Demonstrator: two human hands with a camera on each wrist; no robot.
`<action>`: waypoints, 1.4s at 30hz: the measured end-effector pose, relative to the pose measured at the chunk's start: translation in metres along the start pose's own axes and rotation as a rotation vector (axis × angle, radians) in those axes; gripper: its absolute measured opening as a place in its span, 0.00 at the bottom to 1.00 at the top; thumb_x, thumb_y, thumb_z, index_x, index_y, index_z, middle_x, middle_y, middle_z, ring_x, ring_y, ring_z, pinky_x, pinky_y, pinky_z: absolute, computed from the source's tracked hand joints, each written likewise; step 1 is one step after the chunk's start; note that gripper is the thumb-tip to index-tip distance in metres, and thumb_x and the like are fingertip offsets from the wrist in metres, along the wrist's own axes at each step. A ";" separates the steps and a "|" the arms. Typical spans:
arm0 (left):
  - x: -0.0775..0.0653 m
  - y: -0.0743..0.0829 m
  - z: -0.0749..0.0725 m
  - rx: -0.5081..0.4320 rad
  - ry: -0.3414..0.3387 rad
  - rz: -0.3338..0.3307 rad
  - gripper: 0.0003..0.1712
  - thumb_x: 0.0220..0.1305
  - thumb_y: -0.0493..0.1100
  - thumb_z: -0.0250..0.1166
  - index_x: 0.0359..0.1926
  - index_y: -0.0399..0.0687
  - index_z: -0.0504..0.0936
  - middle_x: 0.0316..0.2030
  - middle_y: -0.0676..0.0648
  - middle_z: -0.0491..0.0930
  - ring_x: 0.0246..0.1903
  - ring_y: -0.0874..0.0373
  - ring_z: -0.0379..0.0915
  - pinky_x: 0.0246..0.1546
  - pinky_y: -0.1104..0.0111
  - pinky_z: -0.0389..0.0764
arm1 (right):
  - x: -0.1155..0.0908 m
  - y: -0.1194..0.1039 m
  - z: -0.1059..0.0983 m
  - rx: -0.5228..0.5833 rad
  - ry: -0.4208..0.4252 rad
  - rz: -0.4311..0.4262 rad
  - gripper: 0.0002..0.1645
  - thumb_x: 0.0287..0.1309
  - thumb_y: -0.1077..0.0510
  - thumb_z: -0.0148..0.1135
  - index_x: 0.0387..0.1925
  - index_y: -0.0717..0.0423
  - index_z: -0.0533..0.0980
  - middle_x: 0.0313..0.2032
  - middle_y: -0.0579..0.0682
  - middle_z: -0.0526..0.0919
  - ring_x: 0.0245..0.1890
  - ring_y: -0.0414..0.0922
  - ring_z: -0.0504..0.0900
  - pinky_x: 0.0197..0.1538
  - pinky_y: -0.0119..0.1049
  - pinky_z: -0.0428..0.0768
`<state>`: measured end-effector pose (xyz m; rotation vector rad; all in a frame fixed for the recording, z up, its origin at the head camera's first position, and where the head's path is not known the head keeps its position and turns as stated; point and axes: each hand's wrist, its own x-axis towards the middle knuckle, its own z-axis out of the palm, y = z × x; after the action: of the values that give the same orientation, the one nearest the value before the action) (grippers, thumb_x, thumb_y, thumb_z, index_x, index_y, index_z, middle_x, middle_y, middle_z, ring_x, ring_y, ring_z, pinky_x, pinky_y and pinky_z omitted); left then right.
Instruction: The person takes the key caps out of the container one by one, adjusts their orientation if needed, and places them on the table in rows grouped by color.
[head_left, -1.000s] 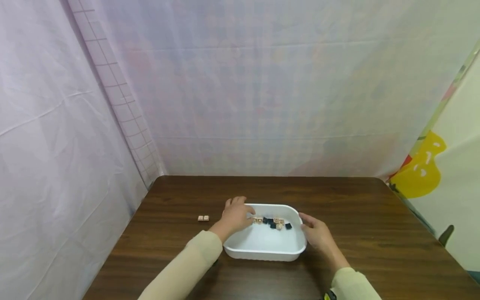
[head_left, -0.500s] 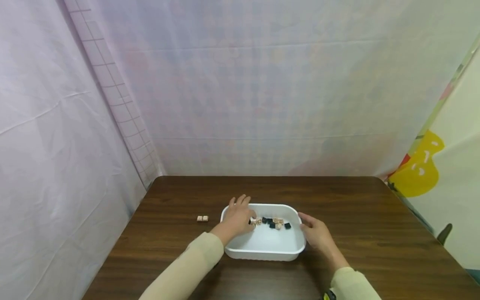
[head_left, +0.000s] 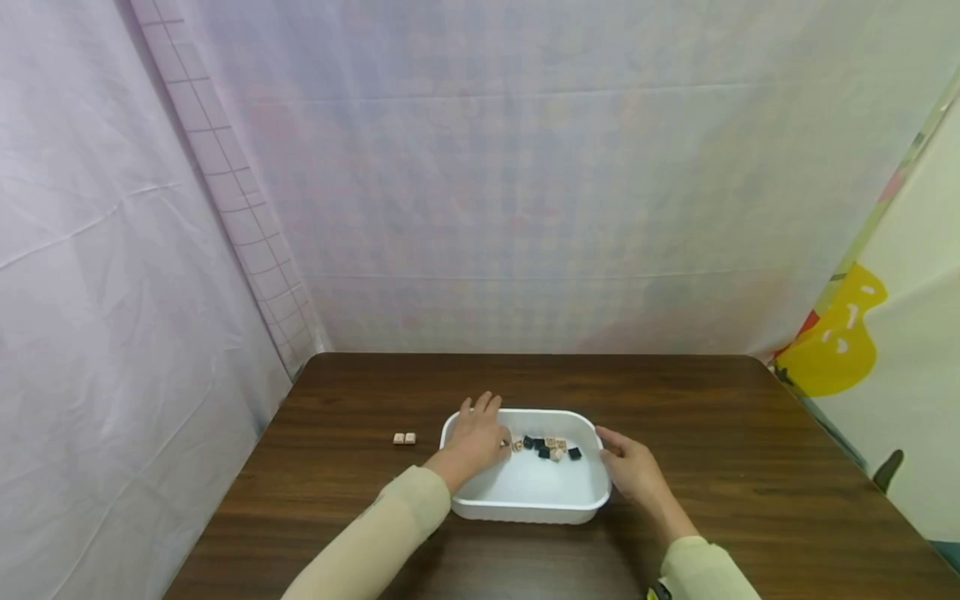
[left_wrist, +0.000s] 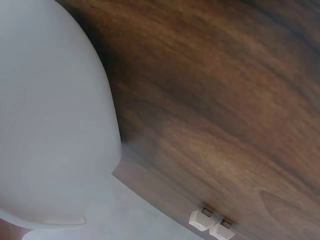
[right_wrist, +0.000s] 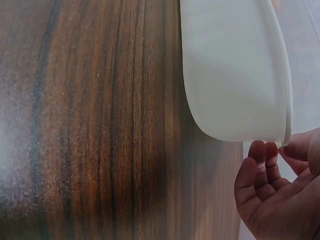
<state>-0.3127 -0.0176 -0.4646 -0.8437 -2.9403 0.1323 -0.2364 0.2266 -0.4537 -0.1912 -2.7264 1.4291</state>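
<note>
A white plastic tray [head_left: 532,492] stands on the table, with several black and cream keycaps [head_left: 574,454] lying along its far half. My left hand [head_left: 471,443] reaches over the tray's left rim. Its thumb and index finger are close together at a keycap, the other fingers spread toward the far rim; I cannot tell if it pinches the keycap. My right hand [head_left: 633,468] holds the tray's right rim. In the right wrist view its thumb and curled fingertips meet at the edge of the tray [right_wrist: 235,75]. The left hand's fingers are out of the left wrist view.
Two cream keycaps [head_left: 404,438] sit side by side on the brown wooden table [head_left: 337,500], left of the tray. They also show low in the left wrist view, as pale keycaps [left_wrist: 201,220] beyond the tray wall [left_wrist: 55,110]. A pale curtain [head_left: 525,208] hangs behind the table.
My left hand has moved slightly right and down into the tray, and its thumb and index finger have drawn together at the leftmost keycaps. The right hand has stayed on the rim.
</note>
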 end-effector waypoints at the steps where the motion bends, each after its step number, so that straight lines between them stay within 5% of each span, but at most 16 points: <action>1: 0.000 0.000 0.000 0.005 0.006 0.002 0.14 0.66 0.57 0.63 0.49 0.67 0.88 0.71 0.41 0.62 0.72 0.43 0.51 0.68 0.46 0.56 | 0.000 0.000 0.000 0.001 0.002 0.000 0.25 0.66 0.66 0.52 0.64 0.69 0.71 0.54 0.73 0.76 0.44 0.56 0.80 0.44 0.44 0.81; 15: -0.003 0.001 -0.001 -0.018 0.015 -0.001 0.13 0.67 0.55 0.63 0.49 0.65 0.88 0.70 0.41 0.64 0.72 0.43 0.51 0.68 0.47 0.57 | 0.000 0.002 0.002 0.031 0.004 0.007 0.25 0.66 0.66 0.52 0.64 0.70 0.70 0.49 0.72 0.79 0.40 0.54 0.82 0.40 0.40 0.81; 26: -0.006 -0.007 -0.009 -0.213 0.182 -0.013 0.07 0.63 0.52 0.69 0.40 0.60 0.88 0.65 0.41 0.69 0.68 0.44 0.59 0.64 0.51 0.65 | 0.000 0.003 0.002 0.032 0.012 0.009 0.25 0.66 0.66 0.52 0.64 0.70 0.70 0.50 0.73 0.78 0.39 0.53 0.82 0.38 0.38 0.81; 31: -0.009 -0.010 -0.013 -0.297 0.252 -0.008 0.08 0.64 0.51 0.68 0.42 0.58 0.88 0.57 0.46 0.75 0.57 0.51 0.69 0.57 0.60 0.72 | 0.000 0.002 0.002 0.019 0.014 -0.001 0.25 0.66 0.66 0.52 0.64 0.70 0.70 0.50 0.73 0.79 0.40 0.54 0.82 0.38 0.38 0.81; 36: -0.014 -0.011 -0.017 -0.375 0.256 -0.001 0.09 0.64 0.49 0.68 0.43 0.53 0.87 0.43 0.51 0.83 0.44 0.56 0.77 0.47 0.65 0.78 | 0.000 0.002 0.001 0.006 0.010 -0.002 0.26 0.66 0.65 0.52 0.64 0.70 0.70 0.52 0.73 0.78 0.42 0.55 0.82 0.41 0.41 0.81; 42: -0.023 -0.017 -0.018 -0.525 0.229 -0.074 0.10 0.65 0.46 0.67 0.45 0.50 0.86 0.40 0.51 0.86 0.39 0.58 0.81 0.40 0.66 0.80 | 0.000 0.001 0.002 0.009 0.005 0.000 0.26 0.67 0.64 0.52 0.64 0.69 0.70 0.54 0.74 0.77 0.44 0.56 0.81 0.42 0.41 0.80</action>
<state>-0.3008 -0.0431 -0.4461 -0.7313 -2.8062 -0.7185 -0.2361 0.2261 -0.4556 -0.1945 -2.7155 1.4383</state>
